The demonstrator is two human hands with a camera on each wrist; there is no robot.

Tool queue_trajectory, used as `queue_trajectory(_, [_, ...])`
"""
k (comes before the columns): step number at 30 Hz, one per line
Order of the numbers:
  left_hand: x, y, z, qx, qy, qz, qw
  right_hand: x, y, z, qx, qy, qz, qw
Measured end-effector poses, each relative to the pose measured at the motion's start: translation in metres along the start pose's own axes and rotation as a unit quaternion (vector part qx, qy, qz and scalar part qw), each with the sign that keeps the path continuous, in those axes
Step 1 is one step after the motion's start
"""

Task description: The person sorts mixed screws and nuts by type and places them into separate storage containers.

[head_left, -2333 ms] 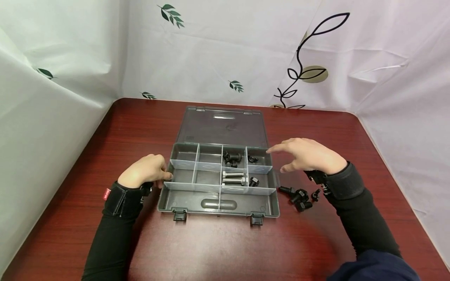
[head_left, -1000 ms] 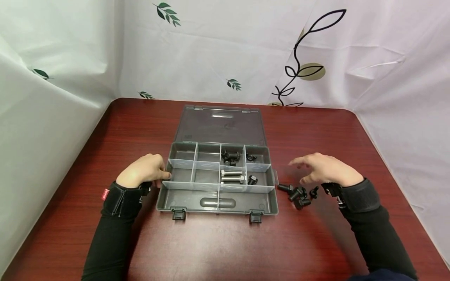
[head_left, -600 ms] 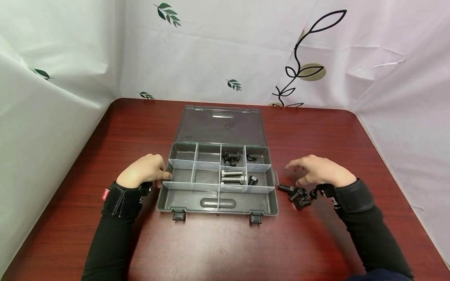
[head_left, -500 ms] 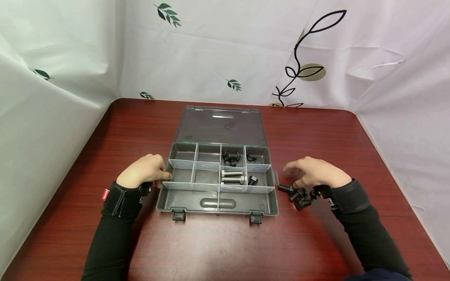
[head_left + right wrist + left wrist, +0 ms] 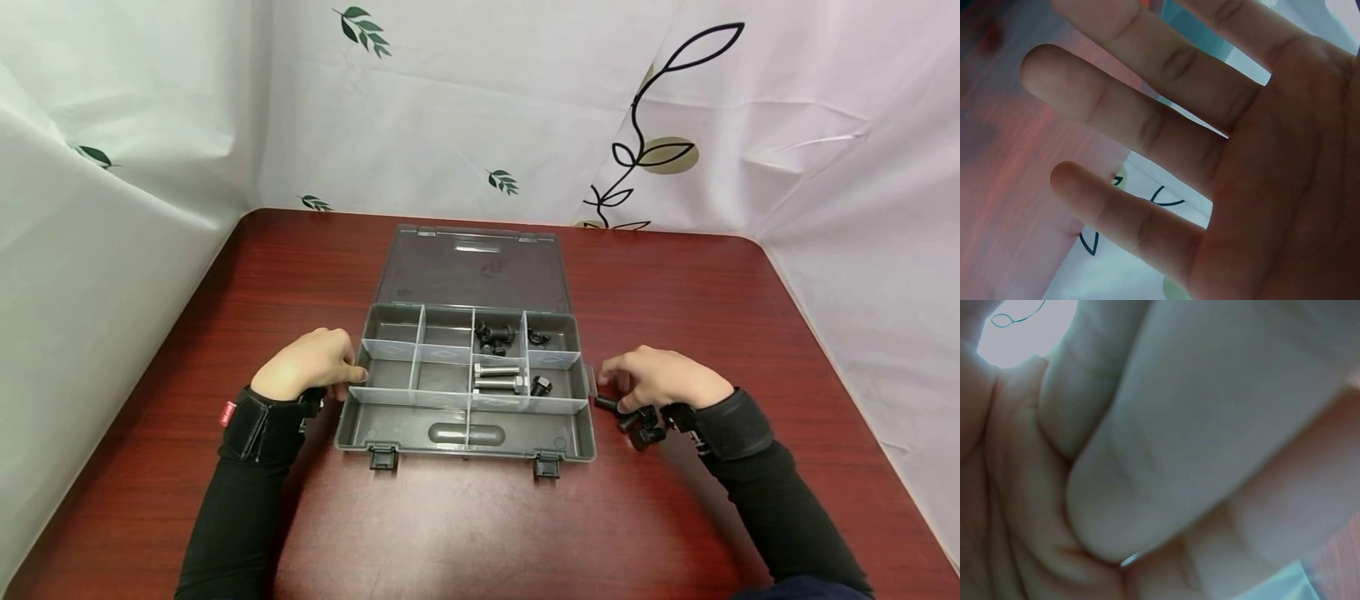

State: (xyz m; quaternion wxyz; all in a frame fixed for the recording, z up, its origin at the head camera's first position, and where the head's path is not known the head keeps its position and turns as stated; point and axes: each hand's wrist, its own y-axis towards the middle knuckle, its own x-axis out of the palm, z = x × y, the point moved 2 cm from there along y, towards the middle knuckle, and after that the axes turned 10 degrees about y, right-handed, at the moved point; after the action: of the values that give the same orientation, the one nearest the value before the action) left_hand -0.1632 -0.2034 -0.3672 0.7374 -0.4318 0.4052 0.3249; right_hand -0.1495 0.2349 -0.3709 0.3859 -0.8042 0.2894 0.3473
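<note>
A grey plastic compartment box [image 5: 412, 432] lies on the table, lid folded back. My left hand [image 5: 309, 364] is at its left wall, thumb over the rim and fingers curled outside, gripping it. In the left wrist view the curled fingers [image 5: 1147, 456] fill most of the picture. My right hand [image 5: 660, 377] hovers over a small pile of black bolts [image 5: 647, 437] at the box's right side, partly covering them. In the right wrist view its fingers [image 5: 1129, 106] are spread and fairly straight, with nothing seen between them. Whether thumb or index touches a bolt is hidden.
In the box lie black bolts [image 5: 495, 335] in a back compartment, small black pieces [image 5: 537, 337] at back right, silver bolts [image 5: 498, 383] in the middle row, and one black bolt [image 5: 541, 386] beside them. The lid [image 5: 476, 271] lies flat behind. Patterned white cloth [image 5: 450, 100] surrounds the table.
My right hand first draws back right from the box's back-right corner, then moves left and lowers toward the bolt pile. My left hand stays at the box wall.
</note>
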Motion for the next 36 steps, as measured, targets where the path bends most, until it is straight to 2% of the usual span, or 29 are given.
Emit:
queue_trajectory(15, [-0.001, 0.002, 0.001, 0.003, -0.001, -0.002, 1.0000, 0.012, 0.005, -0.001, -0.021, 0.008, -0.004, 1.000])
queue_trajectory(22, [-0.001, 0.002, 0.001, 0.001, -0.003, -0.003, 1.0000, 0.012, 0.005, 0.000, -0.030, -0.002, -0.006, 1.000])
queue_trajectory(36, [-0.001, -0.001, 0.002, 0.003, 0.001, 0.002, 1.0000, -0.019, -0.009, -0.004, -0.038, -0.011, 0.029, 0.999])
